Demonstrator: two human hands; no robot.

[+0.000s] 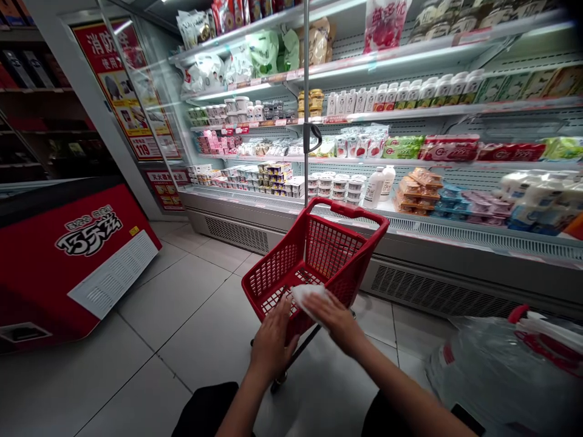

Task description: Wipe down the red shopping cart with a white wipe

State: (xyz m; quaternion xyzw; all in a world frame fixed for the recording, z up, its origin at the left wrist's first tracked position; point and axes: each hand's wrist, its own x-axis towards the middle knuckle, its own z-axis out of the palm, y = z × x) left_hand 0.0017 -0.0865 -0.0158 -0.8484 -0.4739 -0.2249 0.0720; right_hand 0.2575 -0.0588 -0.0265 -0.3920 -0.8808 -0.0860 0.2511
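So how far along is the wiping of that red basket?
Done: hard to judge; no difference shows between wiped and unwiped plastic. In hand: the right hand presses a white crumpled cloth on the near rim of the red plastic mesh shopping basket, while the left hand steadies the near wall. Left: the far rim, side walls and red handle bar are out of the cloth's contact.

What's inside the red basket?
Through the mesh of the red basket only its bare floor shows. The left hand and the right hand, holding a white cloth, cover the near corner.
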